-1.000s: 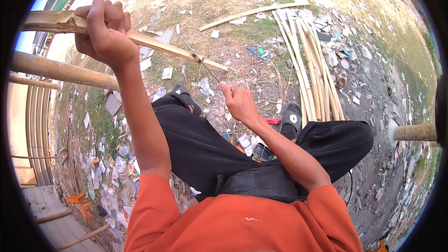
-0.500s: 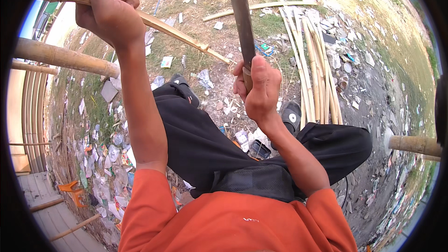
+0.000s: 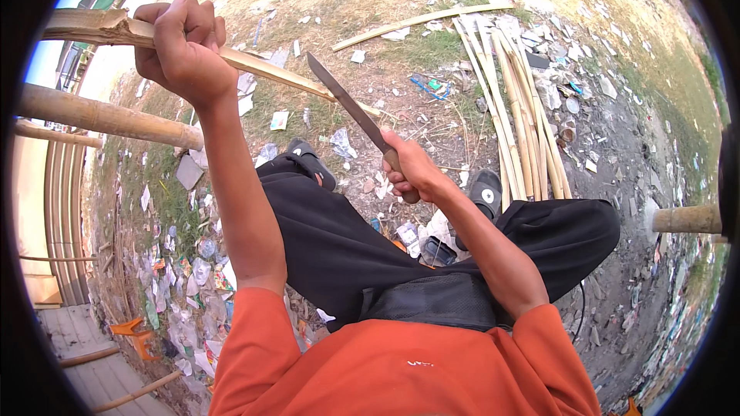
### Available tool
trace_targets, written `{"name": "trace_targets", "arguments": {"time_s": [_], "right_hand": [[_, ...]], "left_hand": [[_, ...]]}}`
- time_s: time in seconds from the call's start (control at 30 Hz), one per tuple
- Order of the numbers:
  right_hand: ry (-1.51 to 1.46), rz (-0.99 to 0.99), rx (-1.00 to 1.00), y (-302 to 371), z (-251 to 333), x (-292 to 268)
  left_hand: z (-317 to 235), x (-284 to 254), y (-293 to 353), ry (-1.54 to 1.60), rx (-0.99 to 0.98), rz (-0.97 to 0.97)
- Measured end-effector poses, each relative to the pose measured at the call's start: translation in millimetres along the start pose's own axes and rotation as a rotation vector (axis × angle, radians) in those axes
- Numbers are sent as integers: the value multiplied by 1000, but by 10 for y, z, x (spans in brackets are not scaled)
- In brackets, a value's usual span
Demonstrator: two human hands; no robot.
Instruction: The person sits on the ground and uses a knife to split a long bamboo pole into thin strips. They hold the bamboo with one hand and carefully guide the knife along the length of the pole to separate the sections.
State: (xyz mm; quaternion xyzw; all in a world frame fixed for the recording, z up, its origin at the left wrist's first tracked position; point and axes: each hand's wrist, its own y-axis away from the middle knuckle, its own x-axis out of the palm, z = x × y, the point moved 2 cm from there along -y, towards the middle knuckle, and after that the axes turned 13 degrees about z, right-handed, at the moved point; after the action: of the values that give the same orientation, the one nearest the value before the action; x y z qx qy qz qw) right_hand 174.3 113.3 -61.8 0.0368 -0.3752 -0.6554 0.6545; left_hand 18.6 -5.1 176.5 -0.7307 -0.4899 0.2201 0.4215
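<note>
Ground: bare soil with dry grass, scattered with litter, thickest at the lower left.
Left edge: a bamboo pole reaches in below the left hand's level; a plank floor lies lower down, with an orange object beside it.
Right edge: a stub of pole juts in.
Left hand: raised at the upper left, fingers curled tightly round the strip.
Strip: split bamboo, running from the upper left edge through the left fist and slanting down to the right; its end past the fist tapers.
Right hand: wrapped round the knife's handle, well apart from the left.
Knife: dark blade aimed up and left, crossing the strip near its thin end; whether they touch, I cannot tell.
Pile: long bamboo strips side by side, right of the knife.
Lone piece: lies crosswise above the pile's upper left.
Legs: black trousers, knees spread, dark sandals.
</note>
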Motion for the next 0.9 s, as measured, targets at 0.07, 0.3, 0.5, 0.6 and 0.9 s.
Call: {"name": "trace_targets", "arguments": {"time_s": [0.07, 0.3, 0.5, 0.6, 0.9], "right_hand": [[35, -8, -196, 182, 314, 176], [802, -507, -1039, 250, 237, 364], [873, -344, 145, -166, -934, -563], [797, -373, 137, -222, -1019, -515], [564, -270, 13, 42, -446, 104]], "left_hand": [[3, -78, -1, -10, -3, 24], [38, 17, 1, -13, 20, -18], [56, -196, 72, 10, 3, 7], [18, -125, 45, 9, 26, 49], [26, -179, 37, -253, 17, -246]]}}
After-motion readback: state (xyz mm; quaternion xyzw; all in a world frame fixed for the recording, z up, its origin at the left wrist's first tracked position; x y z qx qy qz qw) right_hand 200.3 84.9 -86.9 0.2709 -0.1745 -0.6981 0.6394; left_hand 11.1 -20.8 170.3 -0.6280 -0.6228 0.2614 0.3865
